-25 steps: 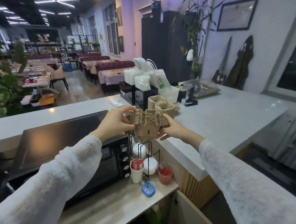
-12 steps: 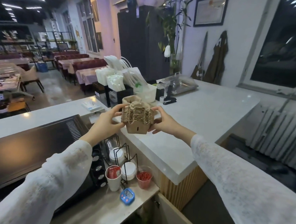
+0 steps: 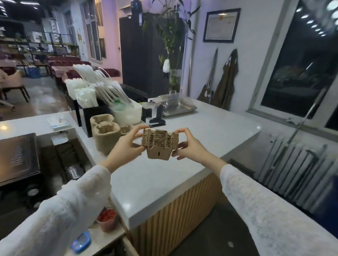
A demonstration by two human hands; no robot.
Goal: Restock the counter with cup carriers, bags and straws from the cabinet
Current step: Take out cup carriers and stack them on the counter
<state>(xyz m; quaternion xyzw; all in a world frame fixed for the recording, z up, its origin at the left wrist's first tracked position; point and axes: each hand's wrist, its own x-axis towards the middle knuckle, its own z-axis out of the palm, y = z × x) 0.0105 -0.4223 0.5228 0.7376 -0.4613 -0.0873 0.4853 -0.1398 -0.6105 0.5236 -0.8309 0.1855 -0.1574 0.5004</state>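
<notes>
A stack of brown pulp cup carriers (image 3: 159, 144) hangs in the air above the grey counter (image 3: 193, 133), pinched from both sides. My left hand (image 3: 127, 145) grips its left end and my right hand (image 3: 188, 146) grips its right end. To the left, two more stacks of cup carriers (image 3: 105, 133) stand on the counter. Behind them, black holders carry white wrapped straws (image 3: 85, 96) and white bags (image 3: 107, 89).
A white tub (image 3: 127, 114), a black stapler (image 3: 156, 122) and a steel tray (image 3: 177, 104) sit further back on the counter. A dark oven (image 3: 10, 158) is at lower left, with a red-filled cup (image 3: 106, 220) and a blue timer (image 3: 80, 244) on the low shelf. A radiator (image 3: 299, 173) lines the right wall.
The stack in both hands has travelled to the right, from above the low shelf to over the counter beside the standing carrier stacks. My view has swung right with it.
</notes>
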